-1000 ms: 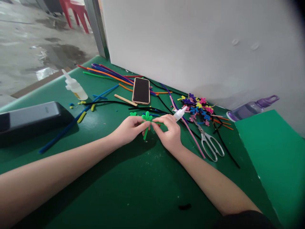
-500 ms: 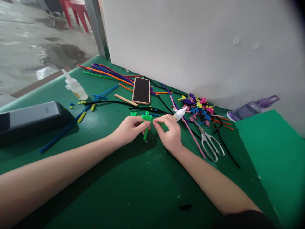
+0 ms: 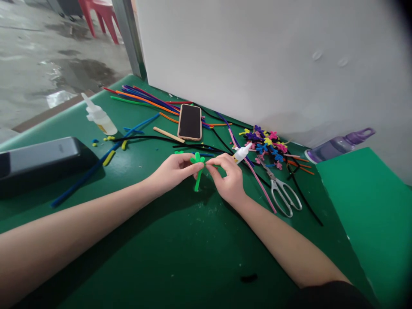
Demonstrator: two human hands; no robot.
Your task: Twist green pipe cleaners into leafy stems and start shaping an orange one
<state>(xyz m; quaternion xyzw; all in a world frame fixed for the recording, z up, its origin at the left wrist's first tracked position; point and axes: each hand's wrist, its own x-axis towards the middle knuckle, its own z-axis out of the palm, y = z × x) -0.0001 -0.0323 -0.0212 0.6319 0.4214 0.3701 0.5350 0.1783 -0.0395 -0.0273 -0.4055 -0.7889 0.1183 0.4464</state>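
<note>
My left hand [image 3: 176, 172] pinches a bright green pipe cleaner flower [image 3: 197, 158] by its looped petals, and a straight green end [image 3: 198, 182] hangs below the fingers. My right hand [image 3: 228, 177] faces it, thumb and forefinger closed on another part of the same green pipe cleaner, which runs on past the fingers. The fingertips of both hands nearly meet. Behind my left hand lies another green looped piece [image 3: 179, 152], partly covered. A small white glue bottle [image 3: 242, 153] lies just beyond my right hand.
Scissors [image 3: 279, 189] and a heap of colourful pipe cleaner flowers [image 3: 268, 143] lie to the right, near a purple bottle [image 3: 341, 145]. A phone [image 3: 189, 122] rests beside loose pipe cleaners [image 3: 146, 101]. Further left are a glue bottle [image 3: 100, 118] and a dark box [image 3: 41, 163].
The green flower has tilted and sunk slightly between my fingers, and its hanging end points a little more upright. Both hands keep their grip. The view has shifted very slightly.
</note>
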